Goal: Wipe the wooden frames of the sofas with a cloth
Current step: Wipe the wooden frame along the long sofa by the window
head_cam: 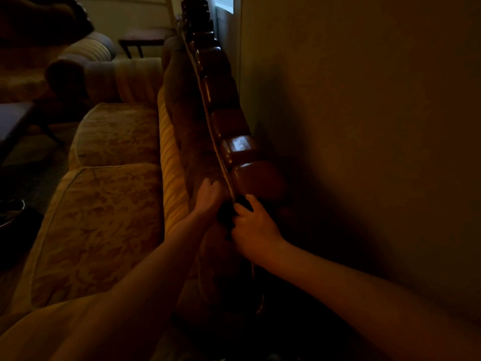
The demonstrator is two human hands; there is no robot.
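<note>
Glossy, lobed reddish-brown wooden frame (235, 149)

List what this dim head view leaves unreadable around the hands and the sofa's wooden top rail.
- Cloth: a dark mass between the hands; shadow hides its edges.
- Left hand: fingers curled, grip unclear.
- Wooden frame below the right hand: lost in darkness.

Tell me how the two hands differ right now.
The left hand rests curled against the brown upholstered backrest; the right hand grips a dark cloth on the carved glossy wooden sofa frame. The left holds nothing visible. Both are bare and close together.
</note>
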